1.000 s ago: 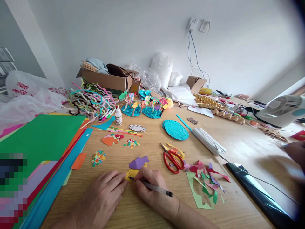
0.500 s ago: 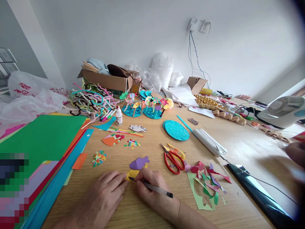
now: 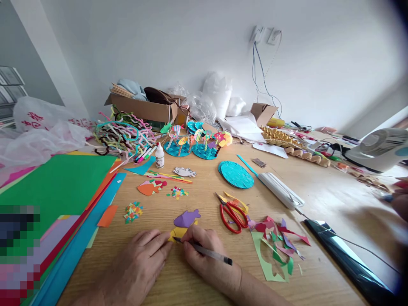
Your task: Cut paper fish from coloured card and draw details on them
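My right hand is closed round a grey translucent pen with a black end. Its tip touches a small yellow paper cut-out, partly covered by my fingers. My left hand lies flat on the table, fingers stretched out, its fingertips at the cut-out's left edge. Just beyond sits a purple paper fish. Red-handled scissors rest to the right over yellow scraps. Farther back are orange and red paper shapes and a pile of small coloured paper bits.
Coloured paper sheets are stacked at left. A glue bottle, turquoise discs and pipe cleaners lie farther back. Paper scraps, a white power strip and a dark glossy object are at right. Another person's hand shows at the edge.
Both my hands and the pen look almost unchanged. The view has shifted very slightly. At the right edge, the other person's hand has moved a little.
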A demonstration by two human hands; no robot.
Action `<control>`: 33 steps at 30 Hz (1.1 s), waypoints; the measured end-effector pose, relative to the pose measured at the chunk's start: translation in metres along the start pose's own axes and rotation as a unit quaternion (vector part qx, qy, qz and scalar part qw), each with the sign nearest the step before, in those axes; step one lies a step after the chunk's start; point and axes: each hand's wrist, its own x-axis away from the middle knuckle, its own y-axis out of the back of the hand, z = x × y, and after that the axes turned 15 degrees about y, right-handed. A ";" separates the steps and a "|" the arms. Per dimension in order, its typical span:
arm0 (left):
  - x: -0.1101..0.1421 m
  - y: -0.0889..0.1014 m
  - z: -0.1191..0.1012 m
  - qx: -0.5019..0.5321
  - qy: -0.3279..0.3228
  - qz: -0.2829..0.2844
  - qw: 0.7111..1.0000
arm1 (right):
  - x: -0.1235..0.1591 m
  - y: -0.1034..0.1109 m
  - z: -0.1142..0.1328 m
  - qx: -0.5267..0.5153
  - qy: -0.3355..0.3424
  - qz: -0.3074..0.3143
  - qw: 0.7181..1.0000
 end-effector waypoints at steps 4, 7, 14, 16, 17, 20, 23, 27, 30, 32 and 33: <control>0.001 0.000 0.001 -0.002 0.003 0.013 1.000 | -0.001 0.002 0.002 -0.001 0.000 0.004 1.000; 0.000 0.002 0.002 -0.008 -0.005 0.031 0.999 | -0.002 0.003 0.004 -0.002 0.001 0.010 1.000; 0.001 0.000 0.002 -0.005 0.003 0.041 0.999 | -0.002 0.005 0.005 -0.010 -0.005 -0.009 1.000; 0.002 -0.001 0.001 0.002 0.013 0.045 0.999 | -0.003 0.008 0.006 -0.011 -0.011 -0.042 0.999; 0.003 -0.002 0.002 0.007 0.019 0.048 0.999 | -0.004 0.011 0.006 -0.015 -0.015 -0.061 0.998; 0.001 -0.001 0.002 0.024 0.020 0.052 0.998 | -0.007 0.017 0.005 -0.038 -0.020 -0.097 0.994; -0.002 0.003 0.002 0.030 0.013 0.041 0.999 | -0.011 0.022 0.002 -0.062 -0.028 -0.102 0.992; -0.003 0.007 0.000 0.022 0.008 -0.005 1.000 | -0.015 0.027 -0.003 -0.073 -0.059 -0.100 0.991; -0.004 0.013 -0.003 0.001 0.007 -0.017 1.000 | -0.016 0.030 -0.005 -0.087 -0.097 -0.100 0.986; -0.007 0.018 -0.004 -0.011 0.013 0.004 1.000 | -0.017 0.030 -0.006 -0.106 -0.117 -0.097 0.983; -0.010 0.020 -0.005 -0.012 0.019 0.023 0.999 | -0.018 0.030 -0.007 -0.115 -0.122 -0.095 0.981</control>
